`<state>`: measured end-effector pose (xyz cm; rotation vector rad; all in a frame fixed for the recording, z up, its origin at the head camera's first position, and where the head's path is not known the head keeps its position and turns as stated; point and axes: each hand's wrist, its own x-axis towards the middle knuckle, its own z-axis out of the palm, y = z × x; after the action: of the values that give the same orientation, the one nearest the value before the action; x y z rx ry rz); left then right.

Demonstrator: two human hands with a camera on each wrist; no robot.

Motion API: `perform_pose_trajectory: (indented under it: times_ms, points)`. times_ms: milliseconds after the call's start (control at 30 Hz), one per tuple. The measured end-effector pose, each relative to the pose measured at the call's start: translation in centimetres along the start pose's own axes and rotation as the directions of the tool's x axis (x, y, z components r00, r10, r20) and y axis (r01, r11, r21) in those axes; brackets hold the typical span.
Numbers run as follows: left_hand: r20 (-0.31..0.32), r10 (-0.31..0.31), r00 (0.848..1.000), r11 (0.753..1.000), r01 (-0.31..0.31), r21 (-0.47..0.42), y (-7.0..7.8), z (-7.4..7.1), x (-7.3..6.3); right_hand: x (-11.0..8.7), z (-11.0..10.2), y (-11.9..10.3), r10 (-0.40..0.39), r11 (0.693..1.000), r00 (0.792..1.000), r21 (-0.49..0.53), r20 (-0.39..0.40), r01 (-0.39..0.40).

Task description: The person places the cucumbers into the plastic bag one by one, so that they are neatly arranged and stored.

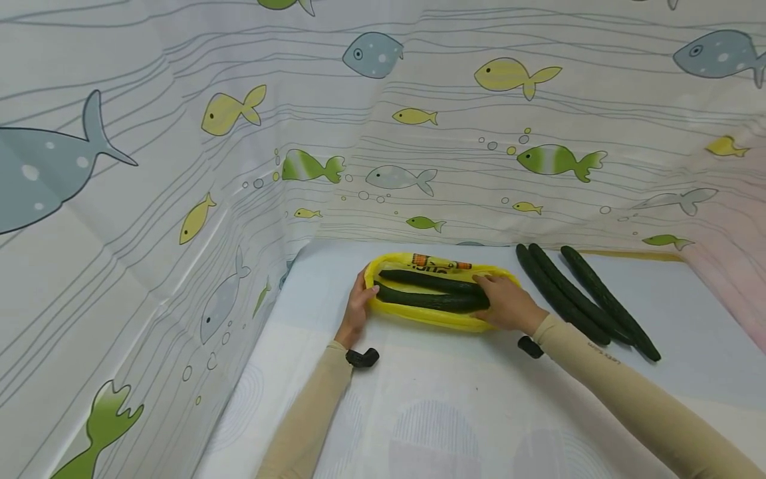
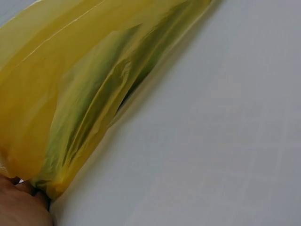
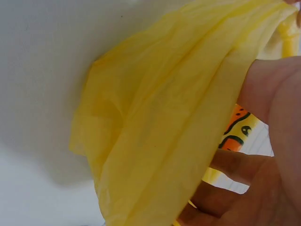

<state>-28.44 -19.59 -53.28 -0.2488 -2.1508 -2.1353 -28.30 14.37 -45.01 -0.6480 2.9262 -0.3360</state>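
A yellow plastic bag [image 1: 439, 321] lies on its side with its wide mouth turned up, and two dark green cucumbers, an upper one [image 1: 419, 277] and a lower one [image 1: 421, 299], lie side by side in it. At the bag's left end my left hand [image 1: 356, 307] pinches the rim, thumb inside by the lower cucumber's tip. My right hand [image 1: 509, 305] reaches into the right end and grips the cucumbers' ends, which it partly hides. Through the thin film [image 2: 99, 94] a cucumber shows green in the left wrist view. Bag folds [image 3: 155, 117] cover the right fingertips in the right wrist view.
Three more cucumbers [image 1: 604, 293] lie slanted on the white table [image 1: 437, 399], right of the bag and beyond the right forearm. A fish-patterned curtain [image 1: 359, 133] walls the back and left sides. Printed orange and black marks [image 1: 443, 262] show on the bag's far rim.
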Motion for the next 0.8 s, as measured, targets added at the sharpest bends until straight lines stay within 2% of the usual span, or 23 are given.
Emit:
perform_pose_trajectory:
  times_ms: [100, 300, 467, 567, 800]
  points:
    - [0.003, -0.006, 1.0, 1.0, 0.006, 0.002, 0.1, 0.0, 0.0, -0.3, -0.4, 0.1, -0.031, 0.999, 0.999, 0.027, -0.022, 0.032]
    - [0.005, -0.008, 1.0, 1.0, 0.008, 0.016, 0.0, 0.0, 0.0, -1.4, -1.5, 0.8, -0.107, 0.989, 0.987, 0.085, -0.118, 0.118]
    - [0.006, -0.003, 1.0, 1.0, 0.003, 0.003, -0.1, -0.1, 0.0, -3.0, -2.9, 2.0, -0.1, 0.99, 0.979, 0.083, -0.178, 0.117]
    - [0.01, 0.003, 1.0, 1.0, -0.003, -0.004, -0.2, -0.1, 0.1, -4.0, -3.7, 3.5, -0.097, 0.993, 0.975, 0.054, -0.201, 0.11]
    - [0.019, 0.009, 1.0, 1.0, -0.009, -0.014, -0.4, -0.1, 0.2, -6.7, -5.6, 8.1, -0.02, 1.0, 0.985, 0.011, -0.169, 0.022]
